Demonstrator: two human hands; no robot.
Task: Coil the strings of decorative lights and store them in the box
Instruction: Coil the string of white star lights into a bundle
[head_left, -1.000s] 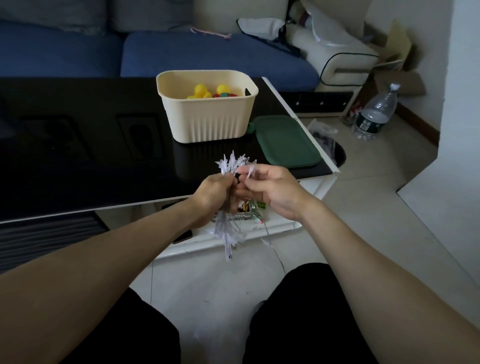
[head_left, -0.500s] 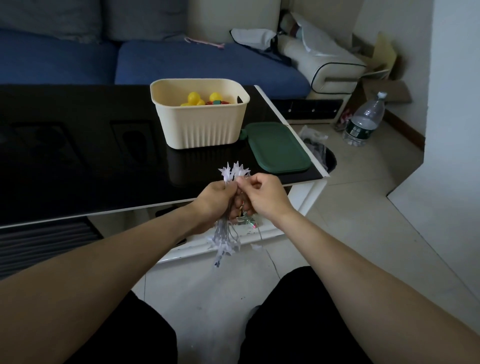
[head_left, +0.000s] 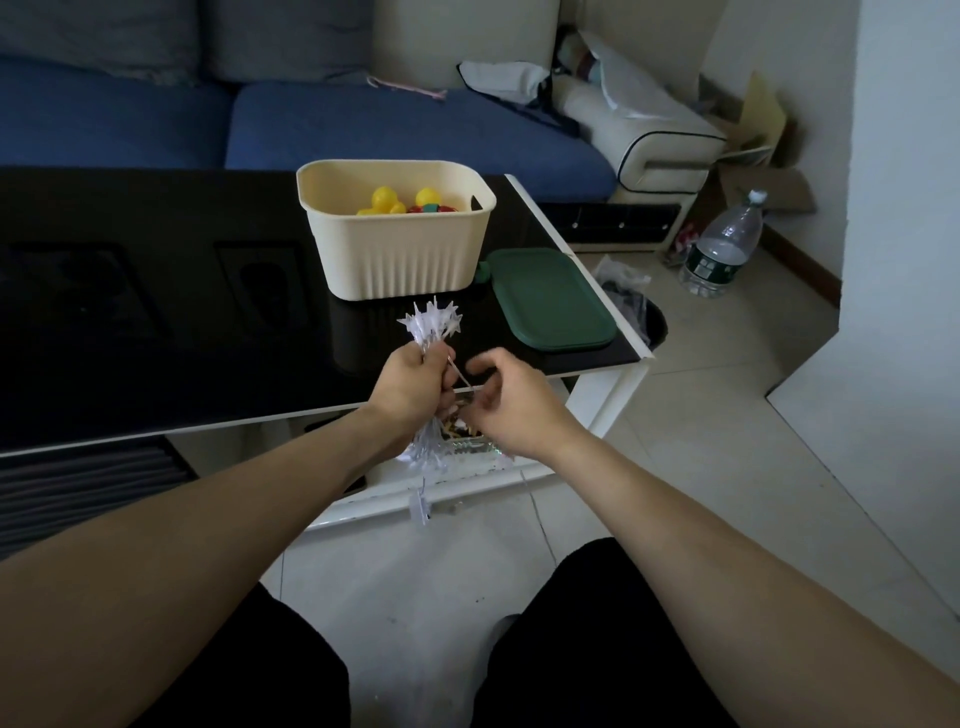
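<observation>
Head view: left hand (head_left: 410, 387) fingers grip lights (head_left: 431, 325); box (head_left: 397, 234), lid (head_left: 550, 299) beyond.

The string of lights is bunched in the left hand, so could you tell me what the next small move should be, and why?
Probably one more wrap: the left hand grips the bundle of star lights, while the right hand pinches a loose strand running off it, and a tail hangs below. The cream box stands open beyond.

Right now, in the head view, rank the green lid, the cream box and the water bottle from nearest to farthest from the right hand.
1. Green lid, on the table just beyond the right hand.
2. Cream box, farther back, to the left.
3. Water bottle, on the floor far right.
</observation>
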